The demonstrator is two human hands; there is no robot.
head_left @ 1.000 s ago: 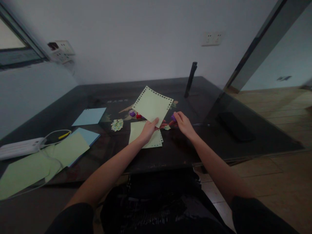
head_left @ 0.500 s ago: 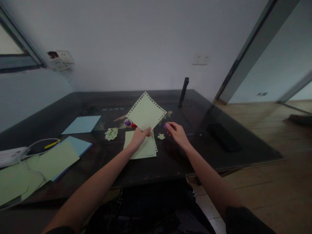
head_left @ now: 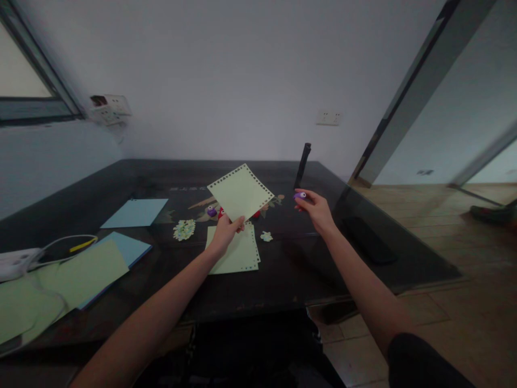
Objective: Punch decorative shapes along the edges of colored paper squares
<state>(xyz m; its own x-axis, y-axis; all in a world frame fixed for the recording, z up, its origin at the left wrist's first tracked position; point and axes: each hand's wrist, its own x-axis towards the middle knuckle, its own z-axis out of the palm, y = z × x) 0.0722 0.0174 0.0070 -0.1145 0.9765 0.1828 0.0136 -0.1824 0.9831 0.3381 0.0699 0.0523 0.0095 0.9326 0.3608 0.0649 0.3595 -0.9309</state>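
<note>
the left hand [head_left: 224,230] pinches the near corner of a green sheet [head_left: 241,192] with punched edges, lifted above the dark table [head_left: 283,269]. the right hand [head_left: 318,210] is closed around a small purple punch [head_left: 299,195], mostly hidden by fingers. behind the sheet, a red punch [head_left: 220,213] is half covered.

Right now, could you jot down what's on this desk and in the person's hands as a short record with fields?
Left hand: pinches a corner of a green sheet with punched edges, raised off the table
Right hand: holds a small purple punch in the air
Under the hands: punched green sheets lying flat
Scraps: pile of paper bits, smaller bit
Other punches: purple one, red one partly hidden
Left side: blue sheet, more green paper
Surface: dark table
</note>
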